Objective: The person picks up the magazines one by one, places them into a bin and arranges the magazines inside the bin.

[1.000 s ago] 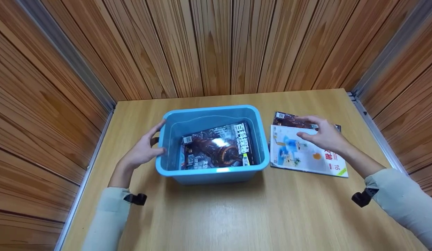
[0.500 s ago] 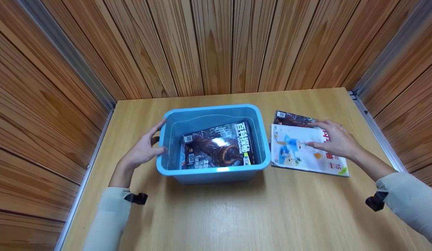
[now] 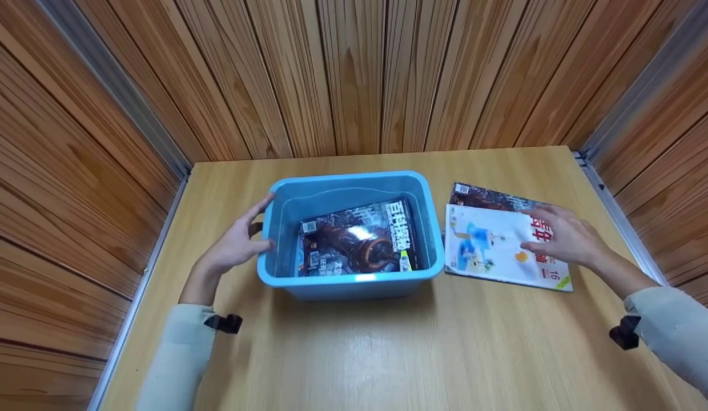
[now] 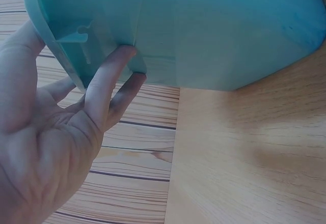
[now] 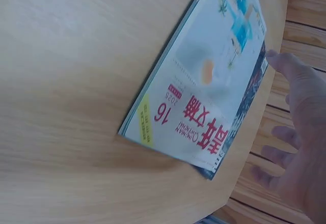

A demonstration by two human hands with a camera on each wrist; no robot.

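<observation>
**Left hand on the bin, right hand over the white magazine**

From the head camera I see my left hand set against the left end wall of the blue bin, fingers straight and spread, thumb near the rim. The left wrist camera shows the same: fingertips pressing the outside of the bin wall under its lip, nothing gripped. The bin stands upright on the bench, a little left of the middle, and a dark-covered magazine lies flat on its floor, face up, title toward the right wall.

My right hand is to the right of the bin, over the white magazine. Its fingers are loosely spread and only slightly bent, closing on nothing. In the right wrist view the hand sits along the magazine's far edge, one fingertip at or just beside that edge; I cannot tell whether it touches.

The white magazine lies flat just beside the bin's right wall, with red characters and the number 16 on its cover. It rests on top of a second dark magazine, whose far edge and corner stick out beyond it.

Wooden slat walls close in the bench on three sides.
</observation>
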